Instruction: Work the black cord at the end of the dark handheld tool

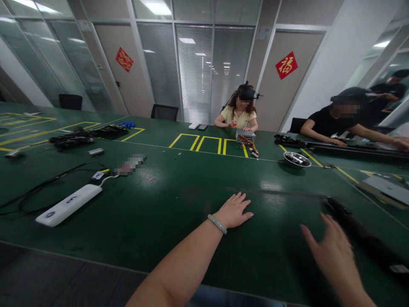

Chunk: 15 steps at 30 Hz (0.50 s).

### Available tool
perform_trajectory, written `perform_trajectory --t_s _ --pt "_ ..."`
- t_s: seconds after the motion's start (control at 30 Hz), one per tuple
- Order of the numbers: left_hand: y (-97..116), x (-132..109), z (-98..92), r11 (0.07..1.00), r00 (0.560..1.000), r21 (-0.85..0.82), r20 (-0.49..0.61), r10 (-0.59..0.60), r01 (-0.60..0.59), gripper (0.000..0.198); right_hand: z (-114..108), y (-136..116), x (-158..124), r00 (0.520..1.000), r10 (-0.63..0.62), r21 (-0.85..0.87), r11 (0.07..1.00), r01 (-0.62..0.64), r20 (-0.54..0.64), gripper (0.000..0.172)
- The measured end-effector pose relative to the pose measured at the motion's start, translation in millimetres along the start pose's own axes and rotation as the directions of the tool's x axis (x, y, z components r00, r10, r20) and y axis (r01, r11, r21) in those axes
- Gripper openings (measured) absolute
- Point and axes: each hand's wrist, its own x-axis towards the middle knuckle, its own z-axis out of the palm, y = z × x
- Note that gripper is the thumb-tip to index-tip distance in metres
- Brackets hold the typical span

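My left hand (234,211) lies flat, palm down, on the dark green table (179,204), fingers spread and holding nothing; a pale green bangle (217,224) circles its wrist. My right hand (332,251) hovers open over the table at the lower right, fingers apart and empty. Just to its right a long black object (358,228) lies on the table, close to the fingers; I cannot tell whether they touch.
A white power bank (68,204) with a black cable lies at the left. A metal bowl (297,159) and a pile of wired parts (248,143) sit farther back. Two people work across the table. Yellow tape boxes mark the surface.
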Motion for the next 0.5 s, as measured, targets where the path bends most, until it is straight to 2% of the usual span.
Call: perform_trajectory --t_s 0.03,0.1,0.2,0.27,0.33,0.37,0.43,0.5 --pt "-1 1 1.5 1.0 1.0 0.008 -0.006 0.004 -0.004 0.065 14 -24 12 0.995 -0.071 0.039 0.997 0.069 0.065 0.077" --pt "-4 2 5.9 0.999 0.999 0.042 -0.029 0.017 -0.016 0.063 38 -72 32 0.957 -0.26 0.159 0.958 0.238 0.132 0.067" --pt "-10 6 16.4 0.986 0.995 0.157 -0.074 0.067 -0.055 0.057 62 -134 49 0.863 -0.478 0.334 0.85 0.407 0.164 0.058" --pt "-13 8 25.8 0.963 0.99 0.254 -0.088 0.111 -0.085 0.059 75 -162 51 0.772 -0.592 0.442 0.771 0.459 0.23 0.054" --pt "-17 12 35.9 0.947 0.991 0.312 -0.081 0.103 -0.073 0.06 86 -176 50 0.68 -0.658 0.521 0.724 0.451 0.325 0.049" --pt "-18 13 40.7 0.945 0.993 0.321 -0.071 0.09 -0.063 0.061 91 -178 48 0.651 -0.666 0.544 0.719 0.432 0.363 0.046" --pt "-21 17 48.7 0.928 0.996 0.37 -0.067 0.059 -0.03 0.064 97 -179 46 0.637 -0.656 0.564 0.727 0.391 0.404 0.044" --pt "-23 19 53.4 0.918 0.995 0.396 -0.07 0.066 -0.032 0.066 99 -177 45 0.65 -0.642 0.576 0.732 0.363 0.407 0.043"
